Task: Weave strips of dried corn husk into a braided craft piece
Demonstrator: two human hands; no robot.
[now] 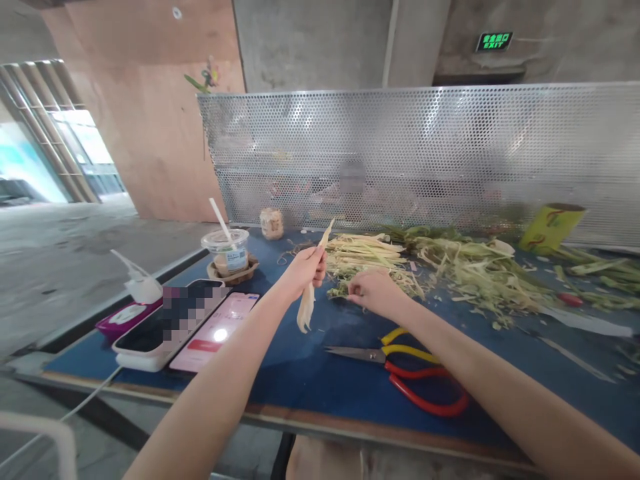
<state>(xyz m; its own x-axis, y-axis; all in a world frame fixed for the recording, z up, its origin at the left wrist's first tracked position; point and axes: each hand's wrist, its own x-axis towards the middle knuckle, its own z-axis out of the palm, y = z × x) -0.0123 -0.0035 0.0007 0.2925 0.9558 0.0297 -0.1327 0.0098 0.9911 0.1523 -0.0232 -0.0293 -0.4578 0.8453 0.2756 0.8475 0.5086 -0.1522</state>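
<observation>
Head view: the L hand (306, 268) was closed around a long, pale cream-yellow, leaf-like strip (307, 310) approx. mid-length, tip poking out at 1 o'clock, broader tail hanging at 6 o'clock, clear of the blue tabletop (300, 383). It looked v. light, thin and limp, prob. dry-ish w/ little slip, and apt to split lengthwise if tugged hard; best hold prob. a gentle pinch nr the middle, w/ the loose tail supported.

The R hand (377, 291), at 3–4 o'clock from the L, had its fingers curled at some green-and-straw plant scraps (339, 291); couldn't tell if it gripped any. A bundle of straight, pale yellow stalks (367, 250) lay at 2 o'clock; metal scissors w/ red and yellow handles (367, 355) at 4–5 o'clock.

Containers: at 9 o'clock, a clear plastic lidded cup w/ white straw (235, 260), part-filled w/ a beige-ish drink, sat in a brown moulded-pulp holder (249, 272). At 10–11, a small clear jar (272, 224) held pale bits, too small to ID. Approx. 3 o'clock, far off, a yellow cylindrical tub w/ red markings (553, 228) stood tilted, contents hidden.
</observation>
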